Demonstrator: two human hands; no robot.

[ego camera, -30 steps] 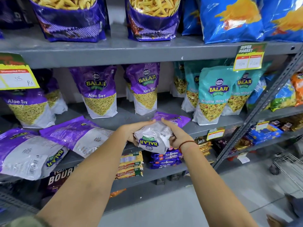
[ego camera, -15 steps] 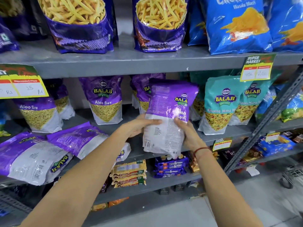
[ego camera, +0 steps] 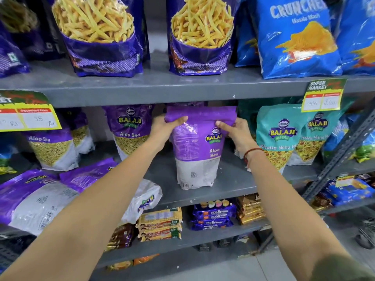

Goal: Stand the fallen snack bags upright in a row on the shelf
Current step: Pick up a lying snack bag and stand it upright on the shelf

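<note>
A purple and white Aloo Sev bag stands upright on the grey middle shelf, its back side toward me. My left hand pinches its top left corner and my right hand pinches its top right corner. Two more purple bags lie flat at the shelf's front left: one far left and one beside it. Other Aloo Sev bags stand upright behind, one at centre left and one at far left.
Teal Khatta Mitha bags stand right of the held bag. The shelf above carries purple stick-snack bags and blue Cruncheх bags. Price tags hang from its edge. Biscuit packs fill the lower shelf. A slanted metal brace crosses at right.
The bag was lifted from the shelf front, turned upright and set down standing on the middle shelf. Both hands slid from its sides up to its top corners.
</note>
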